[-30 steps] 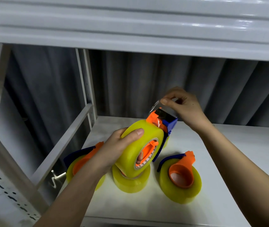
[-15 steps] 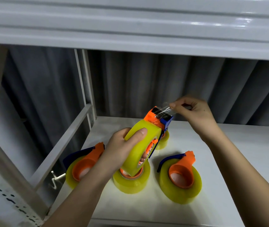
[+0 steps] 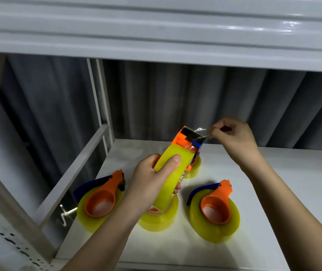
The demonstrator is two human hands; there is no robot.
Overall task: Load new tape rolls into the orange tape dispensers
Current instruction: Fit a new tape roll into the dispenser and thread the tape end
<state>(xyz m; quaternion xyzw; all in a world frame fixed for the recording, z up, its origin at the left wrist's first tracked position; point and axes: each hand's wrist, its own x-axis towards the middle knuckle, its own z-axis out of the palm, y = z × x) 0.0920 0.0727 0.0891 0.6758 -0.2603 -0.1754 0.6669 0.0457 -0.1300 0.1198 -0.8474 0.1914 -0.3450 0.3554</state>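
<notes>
The left hand [image 3: 152,184] was wrapped around the yellow tape roll [image 3: 170,177] seated in an orange tape dispenser [image 3: 187,138], thumb across the roll's outer face, holding it above the middle of the white shelf [image 3: 293,182]. The right hand [image 3: 234,137] pinched the clear tape end [image 3: 202,133] between thumb and fingertips, just right of the dispenser's cutter head.

Over the last second the right hand had moved from on top of the cutter head to a position out to its right, drawing the tape end across the head, while the left hand turned the roll edge-on to the camera. That suggests the roll was already mounted and the threading step was nearly finished for this dispenser.

Two loaded dispensers lay flat on the shelf, one near the left edge [image 3: 101,200] and one right of centre [image 3: 215,210]. A further roll [image 3: 160,220] sat under the held one, and a smaller roll [image 3: 194,169] lay behind; whether either was loaded could not be told.
</notes>
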